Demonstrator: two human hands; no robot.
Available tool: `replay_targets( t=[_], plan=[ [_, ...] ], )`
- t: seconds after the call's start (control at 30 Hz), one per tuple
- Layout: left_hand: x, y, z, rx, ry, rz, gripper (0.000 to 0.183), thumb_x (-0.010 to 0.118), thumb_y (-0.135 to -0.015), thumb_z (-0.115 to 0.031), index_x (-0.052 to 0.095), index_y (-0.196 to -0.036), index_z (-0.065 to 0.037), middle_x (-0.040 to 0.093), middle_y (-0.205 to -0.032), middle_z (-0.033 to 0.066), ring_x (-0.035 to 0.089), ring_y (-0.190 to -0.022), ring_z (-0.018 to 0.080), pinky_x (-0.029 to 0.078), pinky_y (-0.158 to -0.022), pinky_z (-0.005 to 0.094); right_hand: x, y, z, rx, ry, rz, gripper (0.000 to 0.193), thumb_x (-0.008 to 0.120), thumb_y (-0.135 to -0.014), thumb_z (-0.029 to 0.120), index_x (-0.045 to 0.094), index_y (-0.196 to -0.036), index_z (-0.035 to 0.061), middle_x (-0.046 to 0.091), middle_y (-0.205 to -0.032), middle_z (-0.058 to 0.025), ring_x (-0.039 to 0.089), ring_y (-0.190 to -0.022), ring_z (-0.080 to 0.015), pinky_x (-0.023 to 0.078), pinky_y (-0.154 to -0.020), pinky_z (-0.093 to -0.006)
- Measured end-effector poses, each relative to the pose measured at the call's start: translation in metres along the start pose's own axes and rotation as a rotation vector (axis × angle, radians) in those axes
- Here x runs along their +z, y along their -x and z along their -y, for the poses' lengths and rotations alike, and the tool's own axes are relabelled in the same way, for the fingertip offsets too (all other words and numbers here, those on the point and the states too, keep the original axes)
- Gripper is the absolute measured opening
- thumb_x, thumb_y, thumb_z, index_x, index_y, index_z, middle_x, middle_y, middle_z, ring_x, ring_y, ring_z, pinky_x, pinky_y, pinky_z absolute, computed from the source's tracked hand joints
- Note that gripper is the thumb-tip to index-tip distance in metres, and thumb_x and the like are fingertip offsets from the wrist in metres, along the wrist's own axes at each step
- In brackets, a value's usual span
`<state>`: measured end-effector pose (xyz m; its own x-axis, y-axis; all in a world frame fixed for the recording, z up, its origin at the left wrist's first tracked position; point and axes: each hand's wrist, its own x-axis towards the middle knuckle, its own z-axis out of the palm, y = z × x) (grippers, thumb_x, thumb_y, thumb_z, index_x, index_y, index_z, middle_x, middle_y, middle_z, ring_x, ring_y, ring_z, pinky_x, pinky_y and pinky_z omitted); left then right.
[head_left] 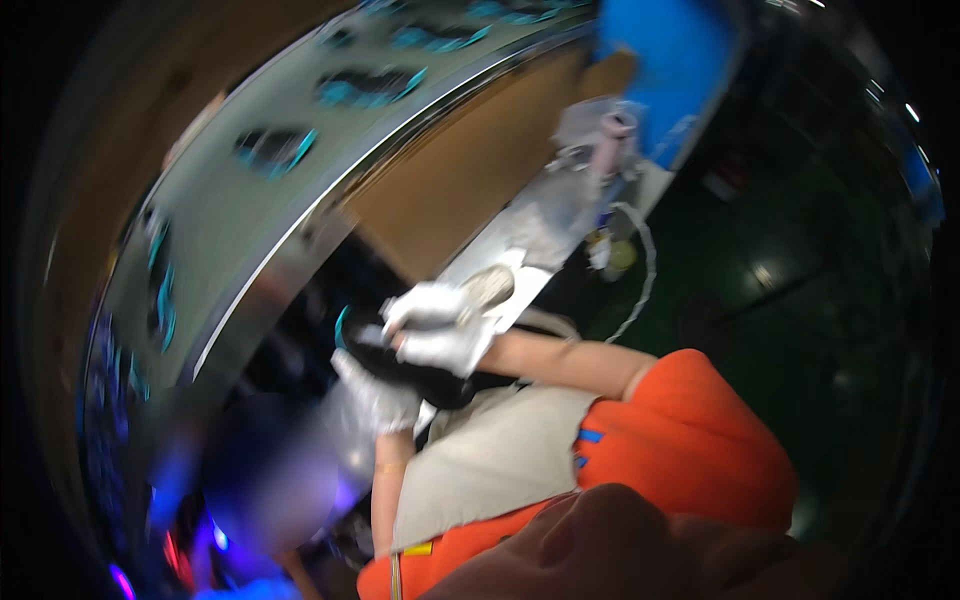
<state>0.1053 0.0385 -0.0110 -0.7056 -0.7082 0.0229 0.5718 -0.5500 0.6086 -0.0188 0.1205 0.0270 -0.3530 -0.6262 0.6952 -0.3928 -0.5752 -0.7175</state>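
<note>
A black shoe (432,381) with a teal edge lies between my two white-gloved hands, just in front of my pale apron. My left hand (375,395) wraps the shoe from the near left side and supports it. From above and the right, my right hand (440,322) closes over the shoe's upper, bare fingertips poking out of the glove. Motion smears the finger details. A pale, oval pad-like thing (490,287) sits right behind my right hand on the white bench strip (535,283).
Beyond a brown cardboard panel (460,165), a curved grey conveyor (225,215) carries several black and teal shoes. A pink bottle-like thing (612,145) and plastic wrap (560,215) stand on the bench, near a blue panel (660,70). A white cable (650,265) hangs right. Someone blurred (270,470) is at lower left.
</note>
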Motion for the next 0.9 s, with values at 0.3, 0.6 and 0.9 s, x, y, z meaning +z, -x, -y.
replay_targets(
  t=[0.3,0.6,0.9],
  plan=[
    [0.02,0.008,-0.028,-0.313,0.123,0.034,0.071,0.04,-0.089,-0.064,0.051,-0.124,-0.003,0.06,-0.101,0.0127,0.059,-0.082,0.0255,0.051,-0.073,0.0356,-0.003,0.027,-0.01,0.492,-0.132,0.105,0.019,0.067,-0.073,0.007,0.066,-0.092,0.0072,0.066,-0.081,-0.0039,0.063,-0.076,-0.012,0.051,-0.068,-0.0259],
    [-0.004,0.005,-0.022,-0.326,-0.011,0.023,0.081,0.035,-0.086,-0.07,0.048,-0.126,-0.001,0.059,-0.104,0.0138,0.058,-0.089,0.0266,0.048,-0.081,0.0368,-0.016,0.042,0.003,0.643,-0.258,0.213,0.014,0.068,-0.083,0.013,0.066,-0.093,0.0038,0.066,-0.081,-0.0029,0.062,-0.077,-0.0108,0.05,-0.07,-0.025],
    [-0.025,0.009,-0.01,-0.264,-0.202,-0.173,0.093,0.03,-0.082,-0.077,0.044,-0.132,0.0,0.056,-0.118,0.015,0.055,-0.103,0.0267,0.043,-0.095,0.0372,-0.014,0.048,0.001,0.431,-0.34,0.146,0.013,0.072,-0.079,0.01,0.066,-0.089,0.0041,0.068,-0.085,-0.0041,0.064,-0.08,-0.0117,0.051,-0.073,-0.0258]
  ],
)
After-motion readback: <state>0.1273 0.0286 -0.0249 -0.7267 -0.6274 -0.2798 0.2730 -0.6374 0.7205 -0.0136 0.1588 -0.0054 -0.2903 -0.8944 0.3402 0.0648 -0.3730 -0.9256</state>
